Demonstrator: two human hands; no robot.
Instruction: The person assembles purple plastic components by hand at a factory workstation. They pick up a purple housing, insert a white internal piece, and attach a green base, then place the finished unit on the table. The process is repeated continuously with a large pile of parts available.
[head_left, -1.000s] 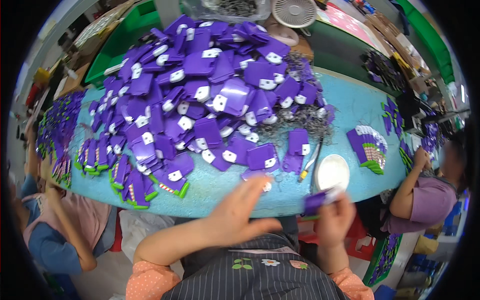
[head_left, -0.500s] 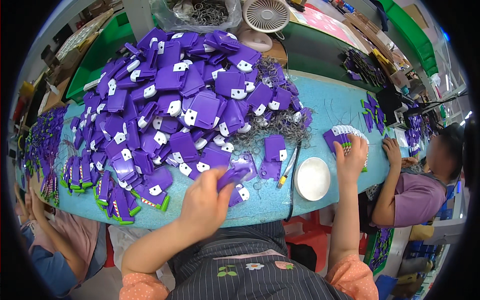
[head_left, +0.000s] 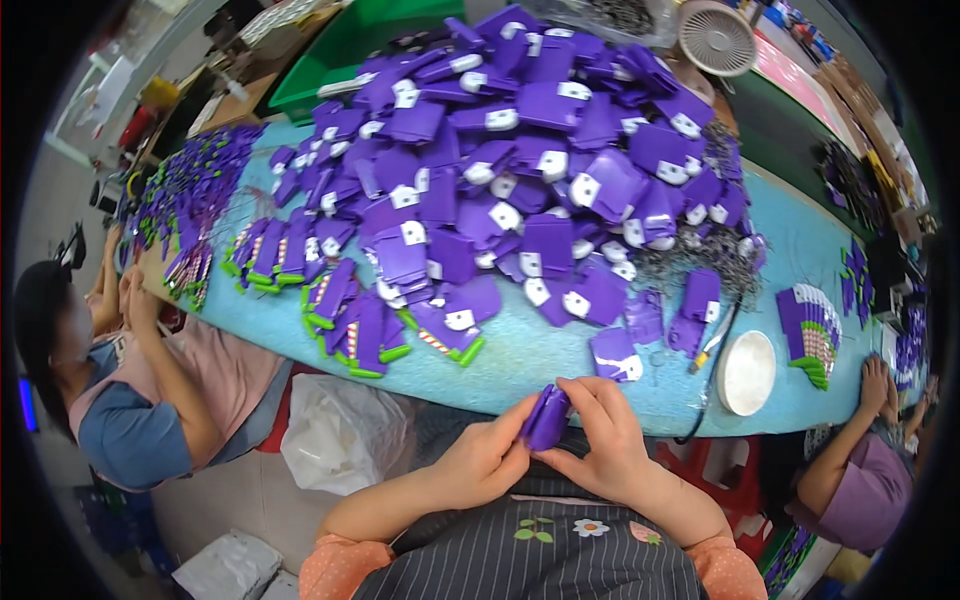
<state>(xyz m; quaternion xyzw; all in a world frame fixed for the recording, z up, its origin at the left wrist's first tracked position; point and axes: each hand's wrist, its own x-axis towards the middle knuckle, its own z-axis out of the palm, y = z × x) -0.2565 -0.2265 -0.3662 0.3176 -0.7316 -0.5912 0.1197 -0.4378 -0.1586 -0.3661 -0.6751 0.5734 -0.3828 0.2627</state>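
Just over the table's front edge, before my apron, my left hand and my right hand pinch one small purple plastic part from both sides. Fingers hide much of it. Beyond my hands, a large pile of purple plastic cases with white, black-dotted tabs spreads over the blue tabletop. Nearest to my right hand lies a single purple case. Left of my hands are several purple pieces with striped strips and green ends.
At right stand a white bowl, a utility knife and a fanned stack of purple pieces. Grey wire rings tangle beside the pile. A fan stands behind. Co-workers sit left and right.
My right hand has left the fanned stack and joined my left hand on the purple part, now lower and nearer my body. The view has turned left.
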